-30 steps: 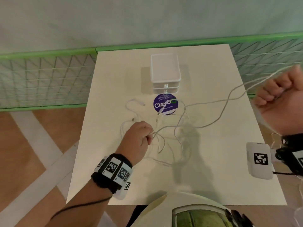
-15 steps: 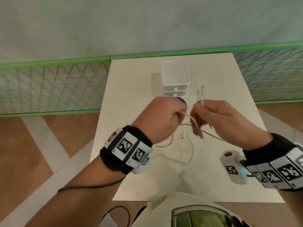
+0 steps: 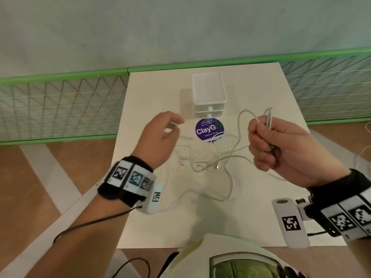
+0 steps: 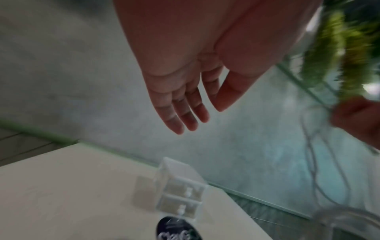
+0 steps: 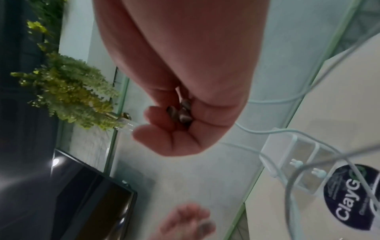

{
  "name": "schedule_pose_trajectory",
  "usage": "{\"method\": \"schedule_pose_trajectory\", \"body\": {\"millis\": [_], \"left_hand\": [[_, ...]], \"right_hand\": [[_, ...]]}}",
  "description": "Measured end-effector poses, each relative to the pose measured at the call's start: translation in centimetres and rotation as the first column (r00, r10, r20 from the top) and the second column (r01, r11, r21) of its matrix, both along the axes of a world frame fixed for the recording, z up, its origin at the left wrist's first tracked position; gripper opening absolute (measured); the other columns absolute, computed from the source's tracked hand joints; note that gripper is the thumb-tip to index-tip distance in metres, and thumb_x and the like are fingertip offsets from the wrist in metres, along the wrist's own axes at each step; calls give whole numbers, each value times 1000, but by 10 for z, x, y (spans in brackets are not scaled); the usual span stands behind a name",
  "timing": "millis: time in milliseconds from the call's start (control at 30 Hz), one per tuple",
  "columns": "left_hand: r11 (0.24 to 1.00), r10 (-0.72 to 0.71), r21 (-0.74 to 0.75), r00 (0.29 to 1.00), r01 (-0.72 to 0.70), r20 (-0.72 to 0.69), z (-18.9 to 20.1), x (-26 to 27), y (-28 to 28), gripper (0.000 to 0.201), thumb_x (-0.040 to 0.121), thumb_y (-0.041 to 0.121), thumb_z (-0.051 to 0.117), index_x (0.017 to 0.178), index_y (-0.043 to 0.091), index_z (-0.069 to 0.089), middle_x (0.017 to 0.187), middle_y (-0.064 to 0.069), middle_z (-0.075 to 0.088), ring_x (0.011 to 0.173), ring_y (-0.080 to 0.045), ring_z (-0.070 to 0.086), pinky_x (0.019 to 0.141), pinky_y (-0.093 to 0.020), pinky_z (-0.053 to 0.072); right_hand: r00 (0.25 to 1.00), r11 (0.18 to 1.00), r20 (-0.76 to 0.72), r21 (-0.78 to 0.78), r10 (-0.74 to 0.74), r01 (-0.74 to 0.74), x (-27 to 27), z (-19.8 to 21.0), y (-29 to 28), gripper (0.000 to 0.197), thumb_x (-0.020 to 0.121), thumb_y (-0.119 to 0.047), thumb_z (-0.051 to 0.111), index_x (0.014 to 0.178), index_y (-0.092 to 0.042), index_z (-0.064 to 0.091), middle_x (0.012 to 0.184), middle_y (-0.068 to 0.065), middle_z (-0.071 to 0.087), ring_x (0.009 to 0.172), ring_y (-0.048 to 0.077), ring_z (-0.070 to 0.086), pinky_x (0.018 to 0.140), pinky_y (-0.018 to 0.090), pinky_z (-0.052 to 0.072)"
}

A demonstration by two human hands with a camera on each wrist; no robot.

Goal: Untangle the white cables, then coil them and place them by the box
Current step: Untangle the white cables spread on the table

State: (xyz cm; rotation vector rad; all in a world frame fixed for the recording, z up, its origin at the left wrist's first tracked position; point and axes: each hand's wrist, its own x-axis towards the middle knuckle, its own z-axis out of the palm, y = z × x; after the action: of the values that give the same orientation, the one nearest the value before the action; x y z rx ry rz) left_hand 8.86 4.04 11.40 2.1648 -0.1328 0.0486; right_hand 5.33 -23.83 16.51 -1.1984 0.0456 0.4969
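Observation:
My right hand [image 3: 269, 145] is raised over the right side of the table and grips folded strands of a white cable [image 3: 268, 119], which stick up above the fist and loop down to the table. In the right wrist view that fist [image 5: 176, 123] is curled tight and cable strands [image 5: 287, 100] trail to its right. More white cables [image 3: 208, 159] lie tangled on the table in front of the small clear drawer box [image 3: 208, 95]. My left hand [image 3: 160, 135] hovers above the tangle's left side with relaxed fingers [image 4: 185, 116] and holds nothing.
A round purple sticker [image 3: 209, 129] lies on the white table [image 3: 251, 217] just before the box. A green mesh fence [image 3: 60, 101] runs behind the table. Another thin cable [image 3: 361, 149] lies on the wooden floor at the right.
My left hand has let go of the cable and swung left, opening. My right hand has stayed raised with the folded cable, and the two hands have moved apart.

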Motion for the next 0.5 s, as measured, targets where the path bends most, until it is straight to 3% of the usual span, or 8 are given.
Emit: {"method": "schedule_pose_trajectory", "body": {"millis": [67,167,233,333,400,500], "left_hand": [[994,98,42,994,-97,-38,-21,-2,24,24,93,3,56,96,25,64,99,13,66,90,9,58,74,-5,40],[977,131,194,970,-91,-205,-59,-12,44,19,93,6,57,96,23,64,100,7,66,86,0,58,80,-19,46],[960,121,278,942,-31,-312,-85,-20,48,17,93,9,57,99,24,62,107,3,65,92,-11,61,88,-29,49],[931,101,361,908,58,-407,-114,-28,40,18,93,14,56,105,26,61,115,1,59,108,-20,60,92,-30,45],[895,115,440,915,73,-387,-128,-28,29,25,91,17,57,115,22,61,125,-3,54,116,-23,54,95,-35,46],[829,264,557,912,-48,-315,-143,-21,19,44,90,22,60,133,18,51,138,-9,46,125,-30,46,98,-44,46]], "right_hand": [[998,999,-34,-19,-45,44,7,-3,-12,14,98,-18,46,90,-14,57,63,1,34,44,12,29,40,25,33],[988,996,-135,-53,-80,73,15,-7,-28,18,96,-29,49,81,-20,53,63,-2,25,43,11,21,38,23,27],[976,993,-184,-59,-115,106,20,-9,-36,32,97,-37,49,70,-21,43,60,-4,21,44,12,15,37,23,24],[964,978,-172,-88,-204,191,31,-17,-50,49,103,-44,44,65,-21,22,55,-4,16,48,16,10,38,24,23],[956,967,-149,-88,-251,240,42,-22,-61,54,102,-45,45,61,-22,18,56,-2,11,45,15,15,38,25,26],[946,945,-89,-132,-312,299,57,-25,-74,59,100,-51,47,55,-22,21,56,0,10,43,15,20,41,22,30]]}}
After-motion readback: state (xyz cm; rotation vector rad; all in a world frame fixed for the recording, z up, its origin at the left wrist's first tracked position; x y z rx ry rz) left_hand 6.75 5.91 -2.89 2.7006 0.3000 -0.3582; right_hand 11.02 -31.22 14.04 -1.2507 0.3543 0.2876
